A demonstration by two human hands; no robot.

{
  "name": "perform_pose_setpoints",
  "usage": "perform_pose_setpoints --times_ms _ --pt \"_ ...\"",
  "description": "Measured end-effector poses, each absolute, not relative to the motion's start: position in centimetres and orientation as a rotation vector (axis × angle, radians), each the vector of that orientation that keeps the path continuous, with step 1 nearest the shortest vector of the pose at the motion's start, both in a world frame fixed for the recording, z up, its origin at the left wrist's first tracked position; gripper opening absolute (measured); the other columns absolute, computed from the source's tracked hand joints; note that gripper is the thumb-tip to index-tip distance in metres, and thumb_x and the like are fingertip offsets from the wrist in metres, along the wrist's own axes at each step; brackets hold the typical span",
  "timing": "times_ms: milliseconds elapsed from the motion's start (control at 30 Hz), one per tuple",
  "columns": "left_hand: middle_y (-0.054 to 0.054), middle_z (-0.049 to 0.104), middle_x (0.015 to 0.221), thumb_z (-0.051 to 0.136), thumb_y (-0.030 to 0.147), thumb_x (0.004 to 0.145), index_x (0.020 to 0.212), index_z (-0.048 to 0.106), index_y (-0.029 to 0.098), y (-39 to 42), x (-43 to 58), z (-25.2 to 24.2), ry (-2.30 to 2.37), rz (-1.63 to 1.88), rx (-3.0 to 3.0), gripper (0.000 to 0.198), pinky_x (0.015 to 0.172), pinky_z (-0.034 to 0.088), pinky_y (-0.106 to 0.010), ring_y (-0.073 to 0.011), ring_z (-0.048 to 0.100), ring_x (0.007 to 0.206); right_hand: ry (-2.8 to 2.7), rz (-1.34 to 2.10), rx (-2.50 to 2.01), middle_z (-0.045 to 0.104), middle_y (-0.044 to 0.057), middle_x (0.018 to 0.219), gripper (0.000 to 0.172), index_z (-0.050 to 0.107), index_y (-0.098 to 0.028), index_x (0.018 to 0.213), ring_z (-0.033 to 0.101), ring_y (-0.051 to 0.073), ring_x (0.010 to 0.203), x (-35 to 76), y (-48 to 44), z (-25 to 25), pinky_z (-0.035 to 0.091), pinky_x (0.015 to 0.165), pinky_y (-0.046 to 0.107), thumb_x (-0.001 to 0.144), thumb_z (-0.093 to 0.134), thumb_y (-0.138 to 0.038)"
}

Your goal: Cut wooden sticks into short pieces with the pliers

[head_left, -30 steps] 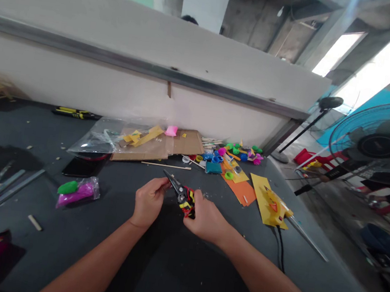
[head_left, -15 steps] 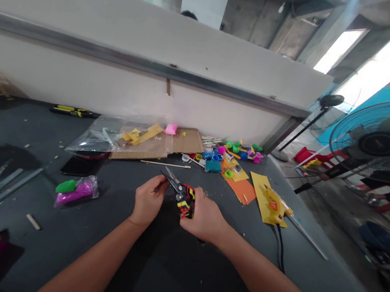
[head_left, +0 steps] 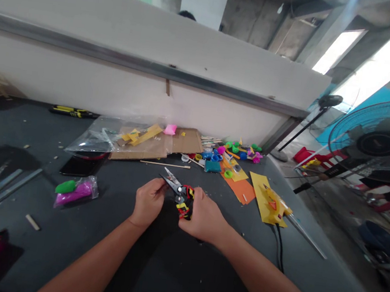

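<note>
My right hand [head_left: 204,216] grips the red, yellow and black handles of a pair of metal snips [head_left: 177,187], and the handles are partly hidden by my fingers. My left hand [head_left: 148,202] sits right beside the open jaws, with its fingers curled. Whatever those fingers may pinch is hidden. Both hands are held just above a dark grey worktable [head_left: 163,276]. Nearest to them lies a thin wooden stick [head_left: 165,164], above the snips. A plastic bag with green and magenta contents [head_left: 76,191] lies left of my left hand.
Cardboard [head_left: 184,141], a clear plastic bag [head_left: 90,139], coloured small parts [head_left: 233,150], orange paper [head_left: 241,190] and yellow card [head_left: 267,198] lie along the table's far side. A low wall [head_left: 135,80] bounds the back. A stand fan [head_left: 378,141] stands off the right edge.
The snips' jaws have spread slightly wider and dropped a little, and my hands have drawn slightly closer together. The view has shifted a little.
</note>
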State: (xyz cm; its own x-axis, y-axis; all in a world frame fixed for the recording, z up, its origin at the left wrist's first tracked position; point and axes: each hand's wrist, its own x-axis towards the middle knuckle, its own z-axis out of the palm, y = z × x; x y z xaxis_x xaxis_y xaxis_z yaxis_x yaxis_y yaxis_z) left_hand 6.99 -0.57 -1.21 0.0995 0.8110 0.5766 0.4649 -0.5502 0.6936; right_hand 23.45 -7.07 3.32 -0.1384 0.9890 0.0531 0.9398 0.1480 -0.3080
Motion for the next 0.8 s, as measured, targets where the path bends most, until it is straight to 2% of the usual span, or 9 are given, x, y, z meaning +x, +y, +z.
perform_pose_setpoints --times_ms 200,533,800 --pt "-0.002 0.068 0.074 0.049 0.015 0.079 0.078 0.067 0.018 -0.9 7.0 -0.7 1.24 1.399 2.074 0.019 0.061 0.046 -0.023 -0.014 0.062 0.067 -2.214 0.28 -1.92 0.057 0.01 0.085 0.043 0.035 -0.015 0.098 0.058 0.023 0.073 23.2 -7.0 3.4 0.042 0.062 0.031 0.066 0.054 -0.037" --pt "-0.003 0.067 0.075 0.049 0.027 0.082 0.092 0.063 0.016 -0.8 7.8 -0.5 1.112 1.379 1.593 0.021 0.067 0.051 -0.025 -0.014 0.063 0.067 -2.07 0.556 -1.898 0.058 0.003 0.075 0.036 0.035 -0.018 0.099 0.058 0.02 0.067 24.2 -6.3 3.2 0.036 0.055 0.026 0.071 0.052 -0.031" --pt "0.0 0.061 0.071 0.043 0.027 0.085 0.083 0.058 0.017 -1.0 7.7 -0.4 1.052 1.338 1.615 0.017 0.062 0.049 -0.023 -0.0121 0.059 0.065 -2.177 0.307 -1.912 0.056 0.008 0.092 0.049 0.037 -0.017 0.104 0.057 0.023 0.083 24.2 -6.6 3.7 0.04 0.07 0.032 0.064 0.059 -0.036"
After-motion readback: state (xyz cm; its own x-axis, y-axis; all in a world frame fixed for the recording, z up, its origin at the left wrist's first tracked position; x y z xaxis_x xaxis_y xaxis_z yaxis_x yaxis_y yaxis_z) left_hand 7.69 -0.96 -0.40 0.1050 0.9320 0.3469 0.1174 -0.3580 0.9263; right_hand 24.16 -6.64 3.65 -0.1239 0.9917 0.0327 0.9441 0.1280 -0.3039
